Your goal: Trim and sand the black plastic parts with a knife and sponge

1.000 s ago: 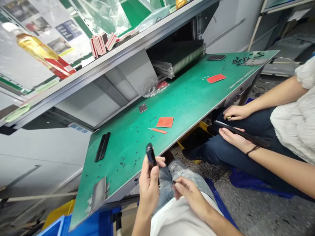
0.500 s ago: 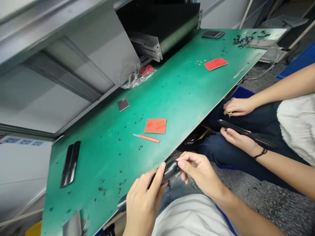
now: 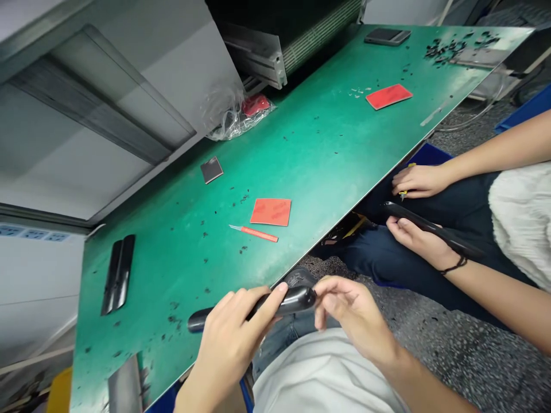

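Note:
My left hand (image 3: 232, 338) grips a long black curved plastic strip (image 3: 293, 300) held level over the front edge of the green bench (image 3: 327, 155). My right hand (image 3: 348, 312) pinches at the strip's right end with thumb and fingertips. On the bench just beyond lie an orange-handled craft knife (image 3: 256, 232) and a red square pad (image 3: 271, 211).
A pair of black strips (image 3: 117, 274) lies at the left of the bench; a small dark card (image 3: 212, 170), a plastic bag (image 3: 235, 115), another red pad (image 3: 388, 96) and a dark phone-like slab (image 3: 386, 36) lie farther off. A co-worker's hands (image 3: 415, 235) at the right hold another black strip (image 3: 434, 230).
The black strip has gone from upright in my left hand to lying level between both hands. My right hand came up to its end. My view tilted down toward the bench.

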The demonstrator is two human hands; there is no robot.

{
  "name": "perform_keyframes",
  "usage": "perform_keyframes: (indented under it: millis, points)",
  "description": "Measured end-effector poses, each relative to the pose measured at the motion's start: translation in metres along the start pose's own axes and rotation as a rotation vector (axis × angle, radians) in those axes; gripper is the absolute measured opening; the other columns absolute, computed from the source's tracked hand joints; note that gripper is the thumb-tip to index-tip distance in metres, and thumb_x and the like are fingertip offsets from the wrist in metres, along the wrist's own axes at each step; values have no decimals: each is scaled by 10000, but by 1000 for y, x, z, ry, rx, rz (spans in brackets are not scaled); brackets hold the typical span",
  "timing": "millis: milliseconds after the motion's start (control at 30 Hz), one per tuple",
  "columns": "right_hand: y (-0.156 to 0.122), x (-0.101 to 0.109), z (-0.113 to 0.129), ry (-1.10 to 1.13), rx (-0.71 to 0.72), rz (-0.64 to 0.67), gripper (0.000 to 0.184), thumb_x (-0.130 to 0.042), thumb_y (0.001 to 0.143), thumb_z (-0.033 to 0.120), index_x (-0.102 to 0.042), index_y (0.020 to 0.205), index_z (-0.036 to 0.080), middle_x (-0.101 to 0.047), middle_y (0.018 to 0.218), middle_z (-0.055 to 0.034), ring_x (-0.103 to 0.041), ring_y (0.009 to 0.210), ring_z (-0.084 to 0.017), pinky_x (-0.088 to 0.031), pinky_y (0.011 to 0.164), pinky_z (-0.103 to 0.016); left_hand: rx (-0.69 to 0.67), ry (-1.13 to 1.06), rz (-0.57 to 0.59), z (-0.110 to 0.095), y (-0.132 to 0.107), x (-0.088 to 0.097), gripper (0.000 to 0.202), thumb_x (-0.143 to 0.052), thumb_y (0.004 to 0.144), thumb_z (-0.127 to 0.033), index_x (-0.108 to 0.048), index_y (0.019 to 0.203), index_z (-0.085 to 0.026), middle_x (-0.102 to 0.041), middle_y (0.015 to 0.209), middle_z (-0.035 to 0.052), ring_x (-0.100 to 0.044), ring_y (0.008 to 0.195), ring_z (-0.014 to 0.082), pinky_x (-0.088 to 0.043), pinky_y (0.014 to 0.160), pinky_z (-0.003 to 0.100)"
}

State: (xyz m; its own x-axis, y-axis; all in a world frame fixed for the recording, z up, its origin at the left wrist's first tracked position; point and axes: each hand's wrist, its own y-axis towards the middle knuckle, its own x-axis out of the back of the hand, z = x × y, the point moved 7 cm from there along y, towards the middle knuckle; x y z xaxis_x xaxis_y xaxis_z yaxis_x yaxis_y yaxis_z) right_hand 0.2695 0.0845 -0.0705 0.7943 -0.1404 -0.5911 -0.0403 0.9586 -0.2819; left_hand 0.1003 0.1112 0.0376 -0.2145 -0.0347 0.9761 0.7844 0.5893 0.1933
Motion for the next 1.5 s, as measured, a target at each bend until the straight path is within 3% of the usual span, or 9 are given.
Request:
perform_keyframes:
  millis: [167, 300, 433, 600, 767, 867, 933, 1233, 1500]
  points:
    - [-2, -16, 9, -71, -43, 117, 395, -879, 807, 491, -649, 806, 170, -621, 682, 20, -585, 500, -80, -472, 490, -172, -23, 105, 64, 0, -16, 5, 665, -611, 963, -10, -468, 1577, -221, -716, 1171, 105, -575, 858, 218, -357, 740, 338]
    - [5, 10, 7, -420, 111, -136, 376, -700, 950, 556, -668, 886, 187, -641, 638, -5, -612, 531, -132, -519, 539, -229, -24, 23, 10, 1, -27, 21, 619, -604, 976, -31, -487, 1559, -203, -721, 1174, 125, -596, 894, 220, -375, 768, 342]
    - [1, 43, 8, -570, 271, -387, 484, -687, 965, 518, -615, 1358, 246, -637, 1388, -134, -713, 857, -175, -593, 753, -289, -47, 112, -84, -4, -23, 36, 497, -511, 994, -47, -629, 1438, -239, -771, 1192, 95, -662, 1130, 280, -323, 1086, 500]
    - [-23, -4, -10, -521, 113, 167, 427, -641, 990, 570, -758, 1202, 219, -743, 991, -112, -703, 754, -215, -592, 679, -314, -144, 236, -71, -21, -20, 26, 446, -483, 1018, -131, -705, 1334, -354, -724, 1384, 27, -593, 1354, 284, 45, 1272, 608]
    - [-30, -48, -23, -550, 191, 116, 305, -660, 992, 492, -792, 1012, 218, -728, 893, -78, -623, 566, -155, -527, 541, -269, 506, -351, -608, 12, -45, 12, 721, -623, 1015, -213, -353, 1616, -506, -294, 1740, 55, -325, 1582, 320, -348, 1241, 556]
    - [-18, -77, -36, -593, 222, 258, 396, -589, 1023, 554, -775, 985, 206, -733, 951, -80, -636, 605, -151, -527, 549, -252, 1022, -1275, -791, 37, -60, -45, 576, -481, 1079, -483, -371, 1627, -345, -597, 1464, 146, -702, 1156, 230, -618, 890, 345]
    - [-4, -104, -35, -877, 334, 509, 477, -475, 1074, 565, -774, 931, 223, -743, 947, -53, -672, 696, -154, -547, 618, -228, 1187, -1559, -946, 44, -65, -62, 615, -611, 1004, -562, -500, 1522, -249, -681, 979, 44, -632, 684, 111, -529, 570, 197]
    - [147, -159, 1, -1851, 553, 290, 236, -544, 971, 18, -708, 1135, 66, -718, 1090, -178, -666, 1053, -285, -543, 903, -399, 1269, -1693, -1128, 65, -86, -42, 689, -721, 919, -592, -589, 1444, -166, -438, 647, -80, -298, 456, 44, -267, 390, 127]
    - [155, -119, 18, -1903, 621, 122, 249, -490, 971, 82, -734, 962, 129, -742, 972, -126, -699, 883, -241, -523, 800, -340, 1179, -1777, -1167, 68, -69, -33, 477, -736, 929, -526, -651, 1263, -195, -363, 600, -99, -278, 427, 48, -260, 368, 122]
